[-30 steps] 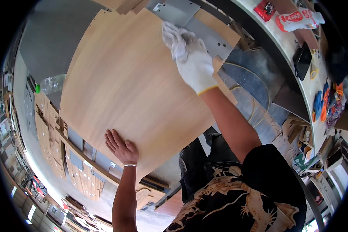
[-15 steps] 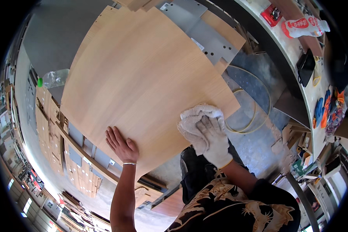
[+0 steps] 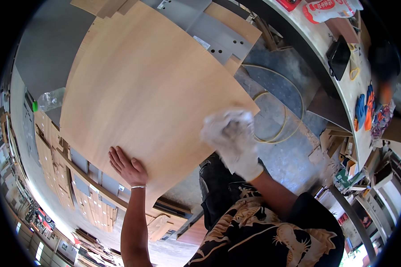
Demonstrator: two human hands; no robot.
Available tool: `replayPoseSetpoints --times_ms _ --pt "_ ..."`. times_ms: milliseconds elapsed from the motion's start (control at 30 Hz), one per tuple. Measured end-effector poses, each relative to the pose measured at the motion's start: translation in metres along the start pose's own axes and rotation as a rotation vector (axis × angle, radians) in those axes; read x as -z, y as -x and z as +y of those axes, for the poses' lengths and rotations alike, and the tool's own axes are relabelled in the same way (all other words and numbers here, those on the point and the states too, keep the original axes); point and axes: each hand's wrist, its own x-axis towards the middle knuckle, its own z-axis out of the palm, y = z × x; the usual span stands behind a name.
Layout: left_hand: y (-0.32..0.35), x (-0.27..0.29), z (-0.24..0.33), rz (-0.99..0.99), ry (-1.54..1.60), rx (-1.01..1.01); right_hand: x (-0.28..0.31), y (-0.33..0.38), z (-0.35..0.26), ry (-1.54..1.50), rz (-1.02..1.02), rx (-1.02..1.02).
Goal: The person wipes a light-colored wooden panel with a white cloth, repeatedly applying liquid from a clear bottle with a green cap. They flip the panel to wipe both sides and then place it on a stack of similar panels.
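Blurring right hand [image 3: 236, 149] (gloved, rag indistinct) over wooden panel [image 3: 147, 93]

plastic bottle [image 3: 50, 99], yellow hose [image 3: 278, 129], grey panel [image 3: 209, 29]

Large board [image 3: 147, 93]: pale wood-grain laminate, smooth, low satin sheen; grey panel [image 3: 209, 31] behind it matt, flat, drilled with small holes, looks like coated sheet or metal. Right hand [image 3: 236, 147] in a white knit cloth glove, soft and matt, bunching a white cloth rag [image 3: 225, 124], blurred; left hand [image 3: 127, 164] bare, a thin shiny metal bangle at the wrist. Floor [image 3: 276, 89] rough grey concrete, dusty; yellow hose [image 3: 276, 129] smooth plastic or rubber; clear glossy plastic bottle [image 3: 49, 100] with green cap at left.
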Motion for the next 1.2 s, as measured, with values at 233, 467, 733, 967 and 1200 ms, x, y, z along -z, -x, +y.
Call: replayPoseSetpoints --times_ms 233,467,733,967,1200 --pt "0.001 -0.005 0.003 0.013 0.006 -0.004 -0.009 -0.017 -0.021 -0.671 0.042 0.037" --pt "0.007 -0.007 -0.008 0.06 0.05 -0.01 -0.023 0.035 -0.032 0.093 -0.533 0.372" --pt "0.005 -0.003 -0.003 0.04 0.057 0.104 -0.004 0.014 0.04 0.057 0.066 -0.001" --pt "0.003 -0.006 0.001 0.064 0.052 0.12 -0.016 0.034 0.105 0.197 0.099 0.081" --pt "0.01 -0.005 0.0 0.064 0.064 0.139 -0.016 0.025 -0.018 0.399 -0.133 0.343"
